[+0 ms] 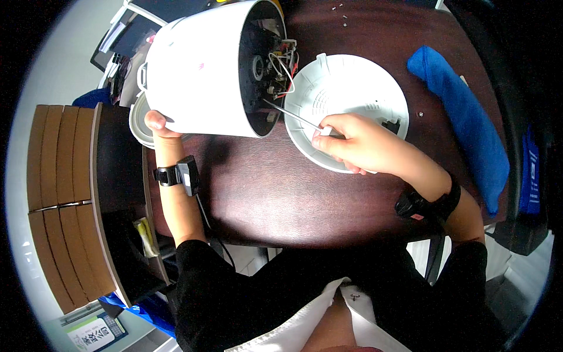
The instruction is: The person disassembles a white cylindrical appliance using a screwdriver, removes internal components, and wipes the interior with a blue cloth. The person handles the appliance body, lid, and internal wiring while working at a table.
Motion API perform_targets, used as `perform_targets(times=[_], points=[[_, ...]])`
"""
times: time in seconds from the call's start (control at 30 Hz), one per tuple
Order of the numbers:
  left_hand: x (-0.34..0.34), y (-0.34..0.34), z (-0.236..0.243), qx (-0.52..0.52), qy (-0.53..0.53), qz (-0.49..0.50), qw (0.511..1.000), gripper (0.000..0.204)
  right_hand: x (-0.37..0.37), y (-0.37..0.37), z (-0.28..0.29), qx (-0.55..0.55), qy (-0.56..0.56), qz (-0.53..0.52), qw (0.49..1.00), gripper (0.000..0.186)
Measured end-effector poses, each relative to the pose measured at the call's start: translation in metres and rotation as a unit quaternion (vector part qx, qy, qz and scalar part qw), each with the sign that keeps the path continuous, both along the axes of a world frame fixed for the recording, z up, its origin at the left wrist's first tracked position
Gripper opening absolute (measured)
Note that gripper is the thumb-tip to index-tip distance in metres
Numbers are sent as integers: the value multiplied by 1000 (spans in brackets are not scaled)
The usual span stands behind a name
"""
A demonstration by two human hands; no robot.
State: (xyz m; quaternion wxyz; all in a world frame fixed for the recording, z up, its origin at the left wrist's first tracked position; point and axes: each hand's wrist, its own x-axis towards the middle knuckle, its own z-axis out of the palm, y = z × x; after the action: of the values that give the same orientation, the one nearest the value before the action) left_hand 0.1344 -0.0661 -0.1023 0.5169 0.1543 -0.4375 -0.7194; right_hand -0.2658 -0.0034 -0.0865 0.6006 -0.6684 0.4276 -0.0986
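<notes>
A white rice cooker (193, 76) lies on its side on the table, its uncovered underside facing right. Wires and circuit parts (285, 67) stick out of that dark opening. My left hand (157, 124) steadies the cooker at its near left end; the thumb shows and the other fingers are hidden. In my right hand (358, 141) is a screwdriver (296, 115), its metal shaft slanting up left so that the tip is at the opening's lower part. Whether the tip touches anything cannot be made out. Beneath this hand lies the round white bottom cover (375, 82), with a small black piece (391, 125) in it.
Small screws (420, 114) are scattered on the dark wooden table (258, 190). A long blue cloth bundle (466, 126) lies along the right side. Left of the table stands a dark shelf (123, 176) beside brown boxes (61, 158). Assorted items crowd the far left.
</notes>
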Motion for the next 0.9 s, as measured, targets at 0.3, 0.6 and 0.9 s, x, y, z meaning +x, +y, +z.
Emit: perform_targets(times=[0.3,0.6,0.9], points=[[4,2,-4,2,16,7,1000,84,-47,4,11,-347,139,16,927,23],[-2,-1,-5,-2,29,-8,1000,84,-55,2,7,-473,277,41,835,23],[-3,-2,-2,3,18,-16,1000,83,38,-25,10,-211,-64,-5,975,20]])
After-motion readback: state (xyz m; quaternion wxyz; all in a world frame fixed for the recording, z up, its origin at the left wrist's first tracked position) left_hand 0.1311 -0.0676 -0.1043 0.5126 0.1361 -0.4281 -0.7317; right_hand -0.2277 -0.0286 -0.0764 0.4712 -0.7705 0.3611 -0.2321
